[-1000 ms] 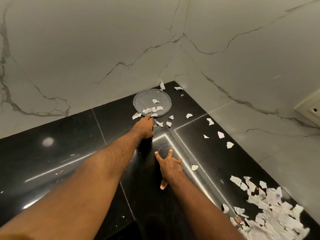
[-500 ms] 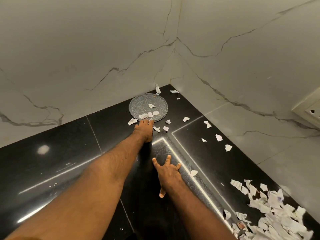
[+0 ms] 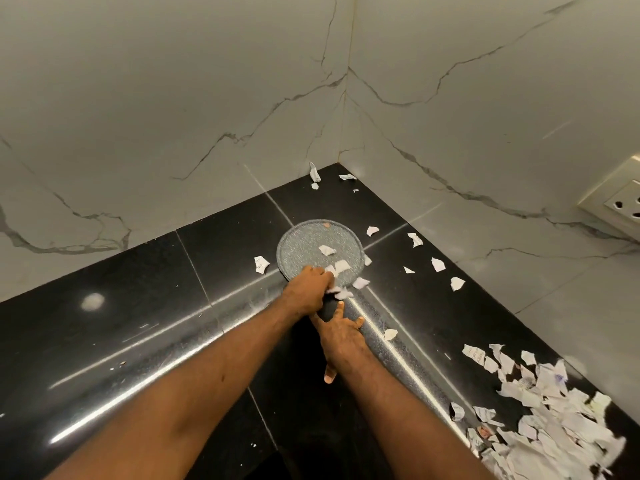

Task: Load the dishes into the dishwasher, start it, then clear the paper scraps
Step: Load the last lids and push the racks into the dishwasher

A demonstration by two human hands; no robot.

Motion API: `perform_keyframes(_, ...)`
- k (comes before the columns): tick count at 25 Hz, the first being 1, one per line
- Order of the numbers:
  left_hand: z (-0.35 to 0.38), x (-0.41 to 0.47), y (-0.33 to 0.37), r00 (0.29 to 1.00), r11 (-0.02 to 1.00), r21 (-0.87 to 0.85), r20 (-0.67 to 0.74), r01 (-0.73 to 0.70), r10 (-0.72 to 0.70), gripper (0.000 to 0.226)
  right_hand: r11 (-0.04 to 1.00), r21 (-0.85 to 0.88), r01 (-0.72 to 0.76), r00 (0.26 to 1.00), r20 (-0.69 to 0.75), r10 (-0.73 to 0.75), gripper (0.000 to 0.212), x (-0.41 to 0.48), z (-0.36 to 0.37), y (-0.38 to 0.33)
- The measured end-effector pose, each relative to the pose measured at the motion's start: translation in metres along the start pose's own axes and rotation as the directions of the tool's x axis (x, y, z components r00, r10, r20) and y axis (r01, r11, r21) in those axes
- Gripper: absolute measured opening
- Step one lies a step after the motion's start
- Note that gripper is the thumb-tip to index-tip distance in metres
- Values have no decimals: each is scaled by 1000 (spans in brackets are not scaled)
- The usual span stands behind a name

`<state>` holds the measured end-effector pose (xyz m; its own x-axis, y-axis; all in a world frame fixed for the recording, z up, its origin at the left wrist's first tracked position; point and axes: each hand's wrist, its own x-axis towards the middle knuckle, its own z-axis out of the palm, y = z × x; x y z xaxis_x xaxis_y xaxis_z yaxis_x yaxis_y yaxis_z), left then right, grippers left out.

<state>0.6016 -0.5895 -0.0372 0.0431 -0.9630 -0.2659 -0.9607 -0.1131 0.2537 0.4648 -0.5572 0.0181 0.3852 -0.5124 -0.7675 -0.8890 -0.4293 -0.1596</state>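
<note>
Paper scraps (image 3: 540, 410) are lying heaped at the lower right of the frame on the black desk (image 3: 138, 323), with single pieces trailing away toward the middle right. Left of that heap, the right hand (image 3: 341, 337) is pressing flat on the desk, its fingers straight and spread, holding nothing. Just beyond it, the left hand (image 3: 310, 289) is reaching further in, its fingers curling round the near rim of the grey speckled plate (image 3: 308, 240). The plate is sitting flat on the desk at frame centre, carrying a few scraps and ringed by more. Beyond it, two marbled walls (image 3: 173, 98) are meeting in a corner at upper centre, and a socket (image 3: 620, 206) is showing at the right edge.
</note>
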Motion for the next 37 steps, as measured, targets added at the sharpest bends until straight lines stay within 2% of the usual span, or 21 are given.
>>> perform_keyframes(2, 2, -12, 10, 1000, 988, -154, -6, 30, -31, 34, 1000, -26, -3, 1000, -7, 3, 103, -1, 0, -2)
perform_keyframes(4, -1, -20, 10, 971, 945, -299, -153, 132, -184, 33, 998, -67, -9, 1000, -16, 8, 116, -4, 2, -2)
perform_keyframes(6, -5, -19, 3, 886, 873, -392, -237, 288, -399, 41, 997, -76, -20, 1000, -25, 18, 135, -6, 3, -2)
perform_keyframes(9, -13, -7, -8, 759, 691, -491, -86, 531, -645, 63, 999, -30, -15, 1000, -21, 14, 140, -5, 3, -2)
perform_keyframes(12, -17, 7, -14, 677, 595, -488, -11, 639, -736, 69, 1000, -23, -8, 1000, -19, 7, 139, -2, 2, -2)
perform_keyframes(14, -19, 14, -17, 645, 548, -542, -15, 637, -764, 53, 1000, -22, -3, 1000, -22, 3, 137, 0, 2, -1)
perform_keyframes(16, -17, 22, -23, 658, 538, -551, 26, 638, -753, 33, 1000, -11, 2, 1000, -21, -2, 132, 3, 3, 0)
perform_keyframes(17, -14, 26, -27, 642, 483, -593, 77, 645, -763, 25, 1000, -16, 0, 1000, -20, -1, 132, 4, 3, 0)
perform_keyframes(19, -17, 22, -26, 612, 258, -779, 195, 571, -766, 9, 999, -54, 3, 1000, -18, -4, 138, 5, 4, 1)
perform_keyframes(20, -21, 17, -23, 620, 144, -855, 236, 499, -748, 7, 998, -57, 3, 1000, -19, -4, 139, 6, 4, 1)
perform_keyframes(23, -33, 3, -9, 694, -81, -951, 275, 299, -665, 22, 999, -50, 2, 1000, -19, -3, 139, 6, 3, 0)
perform_keyframes(25, -44, -5, 4, 756, -154, -968, 252, 200, -605, 26, 998, -67, 4, 999, -33, -6, 137, 4, 3, 0)
perform_keyframes(27, -51, -14, 17, 825, -183, -971, 226, 152, -518, 22, 998, -66, 7, 999, -45, -10, 128, 3, 2, 1)
perform_keyframes(29, -55, -25, 32, 881, -128, -988, 137, 88, -452, 19, 998, -53, 21, 998, -63, -24, 113, 3, 2, 2)
perform_keyframes(30, -55, -30, 38, 897, -28, -999, 53, 46, -439, 21, 998, -55, 20, 996, -90, -25, 105, 5, 5, 3)
perform_keyframes(31, -54, -36, 43, 907, 135, -991, -65, -9, -416, 24, 998, -62, 7, 993, -114, -14, 96, 12, 12, 4)
perform_keyframes(32, -55, -44, 47, 913, 343, -937, -195, -66, -358, 26, 998, -62, 6, 989, -147, -15, 86, 20, 19, 6)
perform_keyframes(34, -58, -59, 55, 915, 700, -694, -375, -168, -152, 27, 999, 27, 27, 967, -256, -20, 73, 32, 31, 8)
perform_keyframes(35, -61, -67, 59, 911, 812, -546, -410, -205, -46, 26, 999, 39, 33, 959, -282, -21, 71, 36, 33, 9)
perform_keyframes(36, -64, -76, 63, 901, 886, -401, -432, -232, 40, 25, 999, -1, 52, 966, -255, -51, 74, 34, 34, 8)
perform_keyframes(37, -66, -85, 66, 880, 926, -273, -462, -261, 112, 25, 997, -33, 67, 977, -200, -73, 85, 34, 32, 9)
